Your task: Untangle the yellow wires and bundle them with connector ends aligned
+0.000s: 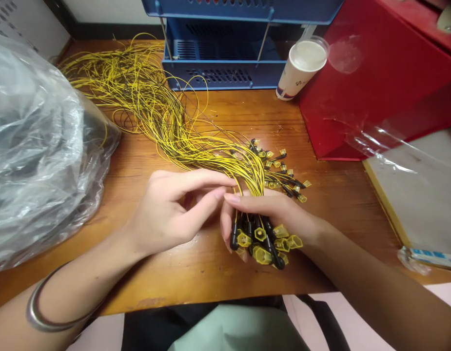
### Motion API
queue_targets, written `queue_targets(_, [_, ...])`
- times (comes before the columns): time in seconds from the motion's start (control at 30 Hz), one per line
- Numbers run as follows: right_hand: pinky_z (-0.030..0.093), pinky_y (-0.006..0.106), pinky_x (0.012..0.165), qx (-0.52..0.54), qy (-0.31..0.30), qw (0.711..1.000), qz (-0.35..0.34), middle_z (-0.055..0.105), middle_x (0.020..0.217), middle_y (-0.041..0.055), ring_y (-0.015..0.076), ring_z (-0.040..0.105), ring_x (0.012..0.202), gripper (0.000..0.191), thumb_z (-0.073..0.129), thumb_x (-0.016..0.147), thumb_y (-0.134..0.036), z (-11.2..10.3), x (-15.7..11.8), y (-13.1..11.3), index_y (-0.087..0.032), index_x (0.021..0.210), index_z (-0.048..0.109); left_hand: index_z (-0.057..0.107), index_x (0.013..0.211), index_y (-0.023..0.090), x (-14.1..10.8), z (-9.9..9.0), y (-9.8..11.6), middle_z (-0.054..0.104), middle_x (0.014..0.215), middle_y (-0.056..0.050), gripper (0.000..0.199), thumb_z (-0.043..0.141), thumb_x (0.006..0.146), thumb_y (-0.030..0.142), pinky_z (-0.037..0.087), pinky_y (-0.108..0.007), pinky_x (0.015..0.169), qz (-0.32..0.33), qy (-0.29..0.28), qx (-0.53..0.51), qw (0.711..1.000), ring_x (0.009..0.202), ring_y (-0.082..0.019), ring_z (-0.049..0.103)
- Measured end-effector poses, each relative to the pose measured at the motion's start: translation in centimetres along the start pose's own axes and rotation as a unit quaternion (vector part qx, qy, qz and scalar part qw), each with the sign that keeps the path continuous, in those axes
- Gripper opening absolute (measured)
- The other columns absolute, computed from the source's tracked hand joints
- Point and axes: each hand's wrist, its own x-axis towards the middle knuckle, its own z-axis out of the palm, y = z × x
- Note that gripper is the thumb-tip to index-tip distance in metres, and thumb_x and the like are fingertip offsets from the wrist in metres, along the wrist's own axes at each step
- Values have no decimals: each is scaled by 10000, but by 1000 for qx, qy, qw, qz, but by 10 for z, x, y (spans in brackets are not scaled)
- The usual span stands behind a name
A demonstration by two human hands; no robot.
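Observation:
A long bundle of thin yellow and black wires (177, 131) runs across the table to my hands. My right hand (272, 207) is closed around part of it, with its thumb across the top. Below that hand hang several black connector ends with clear yellow hexagonal caps (262, 254). My left hand (181, 204) is bent in a pinch beside the bundle; its index fingertip touches an outer yellow wire and its thumb tip is by my right thumb. What lies between its fingertips is hidden. More capped ends (284, 168) lie on the table behind my right hand.
A large clear plastic bag (38, 146) fills the left side. At the back stands a blue plastic rack (225, 75), with a tilted paper cup (301, 68) by its right end. A red box (386, 83) and a pale panel (422, 195) occupy the right of the wooden table (166, 287).

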Motion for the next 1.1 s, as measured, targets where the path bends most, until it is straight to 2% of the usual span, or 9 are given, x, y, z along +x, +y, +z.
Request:
queue_targets(0.13, [458,224,543,5,-35,999,-7,645,627,34,119,586,554,379,539,944,-348,0,0,2,-137,659,673,723,1041,193,1,2,2,776,890,11,170,649,892,159,498,-169,574,8,2,7,1000,581,-56,635])
queue_targets(0.23, [461,234,613,-17,-48,998,-28,629,607,30,118,586,589,422,554,945,-351,0,2,3,-145,589,650,713,1075,174,2,3,4,768,861,8,199,647,890,145,522,-158,648,24,-17,-1,1000,645,-63,670])
queue_targets(0.37, [479,251,688,-9,-79,997,-22,630,617,36,122,601,616,446,511,964,-325,1,4,3,-141,574,628,692,1094,176,2,4,4,753,849,16,213,618,901,125,509,-150,635,37,-45,-24,998,642,-55,662])
queue_targets(0.53, [475,228,582,108,-127,984,67,650,682,39,112,597,552,336,420,956,-304,1,2,8,-100,851,664,614,1058,173,-1,2,2,739,889,-27,139,577,924,179,523,-190,617,-39,-46,-75,995,736,-118,703])
queue_targets(0.67, [498,247,582,143,-165,974,58,663,685,42,121,600,506,278,411,876,-252,1,4,16,-102,876,645,603,915,176,-1,2,4,723,819,-27,65,597,913,241,486,-196,547,-71,-77,-73,992,663,-120,676])
queue_targets(0.83, [511,262,572,153,-176,971,50,669,703,54,139,614,521,296,406,810,-247,-1,6,21,-100,888,650,467,1062,203,-1,7,9,670,703,17,140,535,967,279,429,-200,472,-119,-69,-192,972,551,-109,633])
queue_targets(0.93, [512,241,570,143,-156,975,64,668,712,55,132,624,548,282,428,813,-248,-1,4,20,-98,874,660,562,922,181,-1,6,11,691,683,-5,201,526,984,369,446,-195,496,-127,-63,-131,981,552,-103,625])
queue_targets(1.03, [499,218,563,111,-111,986,62,659,693,45,121,619,563,268,453,849,-261,3,2,16,-99,851,667,571,701,171,2,4,15,673,572,-25,489,411,1011,515,494,-201,523,-170,-149,-151,962,569,-133,666])
queue_targets(1.1, [500,210,591,66,-102,991,61,648,682,18,104,606,559,253,451,873,-248,8,1,11,-122,811,662,603,761,175,3,6,19,668,528,-20,544,335,1013,576,504,-212,474,-226,-236,-259,909,496,-145,666])
